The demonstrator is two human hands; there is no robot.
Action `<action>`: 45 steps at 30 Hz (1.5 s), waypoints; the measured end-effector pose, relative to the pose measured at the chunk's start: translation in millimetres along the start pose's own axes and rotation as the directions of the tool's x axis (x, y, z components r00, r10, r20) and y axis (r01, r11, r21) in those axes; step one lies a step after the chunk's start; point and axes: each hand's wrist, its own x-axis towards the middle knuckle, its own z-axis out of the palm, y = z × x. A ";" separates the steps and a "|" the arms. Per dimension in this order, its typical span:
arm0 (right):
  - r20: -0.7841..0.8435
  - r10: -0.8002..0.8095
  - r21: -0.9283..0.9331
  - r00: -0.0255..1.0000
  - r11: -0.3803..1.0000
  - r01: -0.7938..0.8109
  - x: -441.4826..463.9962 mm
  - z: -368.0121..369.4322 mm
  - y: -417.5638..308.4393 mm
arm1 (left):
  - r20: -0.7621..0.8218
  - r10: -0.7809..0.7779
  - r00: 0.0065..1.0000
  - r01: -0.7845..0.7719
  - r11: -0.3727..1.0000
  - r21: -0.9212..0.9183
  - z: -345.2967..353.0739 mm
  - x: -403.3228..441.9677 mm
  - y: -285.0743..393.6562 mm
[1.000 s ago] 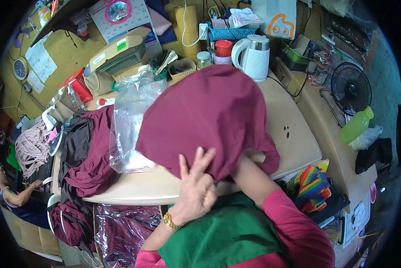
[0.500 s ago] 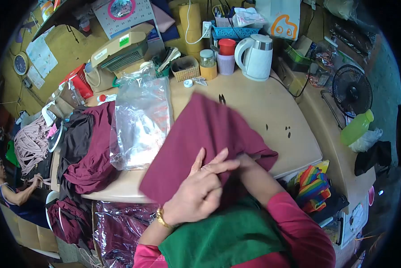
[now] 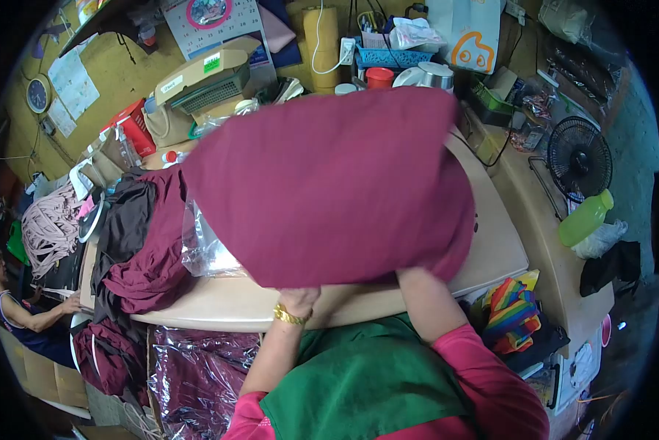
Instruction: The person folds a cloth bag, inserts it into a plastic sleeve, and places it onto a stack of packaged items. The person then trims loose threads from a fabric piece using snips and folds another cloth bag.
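A broad piece of maroon cloth (image 3: 337,191) is spread in the air over the table, its near edge across both my wrists. My left hand (image 3: 298,297), with a gold bracelet (image 3: 289,315) at the wrist, reaches under that edge; its fingers are hidden. Under the right part of the cloth goes my right forearm (image 3: 428,304), and the hand itself is covered. Whether either hand grips the fabric does not show. Partly beneath the cloth lies a clear plastic bag (image 3: 205,246).
Maroon and dark fabric (image 3: 150,242) is heaped at left on the table (image 3: 491,242). A fan (image 3: 579,158) and a green bottle (image 3: 588,218) stand at right. Plastic-wrapped maroon goods (image 3: 205,374) sit below the front edge. Another person (image 3: 32,315) is at far left.
The maroon cloth has opened out from a smaller bunched shape and now covers the kettle's body and most of the bag. My left hand went from on top of it to under its near edge.
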 end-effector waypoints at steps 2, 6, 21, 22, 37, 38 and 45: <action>-0.002 0.002 0.001 1.000 1.000 -0.002 11.6 5.6 4.5 | -0.236 0.302 0.924 -0.139 0.838 0.528 2.1 6.9 -8.8; 0.000 -0.007 0.014 1.000 1.000 0.007 20.0 20.8 2.6 | 0.093 -0.187 0.978 0.101 0.812 0.575 -25.9 -0.8 -23.4; 0.503 0.190 0.008 0.843 0.974 -0.225 -37.2 0.5 -48.9 | 0.433 -0.286 0.855 -0.014 0.822 0.569 -41.3 0.0 26.5; 0.545 0.075 0.070 0.835 0.989 -0.134 -38.3 5.6 -46.5 | 0.354 -0.336 0.873 0.161 0.883 0.442 -33.0 -7.8 18.8; 0.361 0.457 -0.086 0.813 0.884 -0.459 -109.6 -59.8 14.1 | 0.536 -0.562 0.629 0.643 0.765 0.048 28.7 -19.5 2.2; 0.370 0.317 0.011 0.873 0.938 -0.346 -115.7 -46.8 7.8 | 0.525 -0.538 0.660 0.623 0.782 0.017 34.7 -7.1 -0.1; 0.518 0.002 0.502 0.855 0.809 -0.305 -102.2 -91.3 -31.7 | 0.290 -0.502 0.815 0.452 0.864 0.223 23.0 56.7 -42.4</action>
